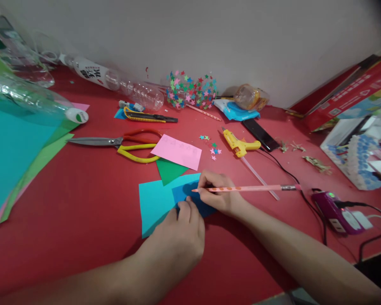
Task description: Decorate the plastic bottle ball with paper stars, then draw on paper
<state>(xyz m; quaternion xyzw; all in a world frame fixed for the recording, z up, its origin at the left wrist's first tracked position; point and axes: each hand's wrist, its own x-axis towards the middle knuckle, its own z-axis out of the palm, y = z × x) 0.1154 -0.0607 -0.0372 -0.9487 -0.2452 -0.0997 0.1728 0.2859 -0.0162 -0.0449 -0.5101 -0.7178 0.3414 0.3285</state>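
My right hand (219, 192) grips a pink pencil (257, 188) with orange spots, its tip pointing left just over a dark blue piece of paper (181, 192). Bent and close together, the fingers of my left hand (180, 231) press that blue piece down from its lower left side. Under it lies a larger light blue sheet (154, 201). Beyond my hands, a green paper piece (169, 170) is partly covered by a pink paper slip (178, 151) with faint marks. The slip overlaps the handles of the scissors (114, 143).
A yellow glue gun (239, 144), loose stars (214, 150) and a phone (262, 134) lie ahead. Beyond the scissors is a utility knife (150, 117). Plastic bottles (114, 80) line the wall. Coloured sheets (15, 148) cover the left; a purple power strip (338, 216) with cables sits right.
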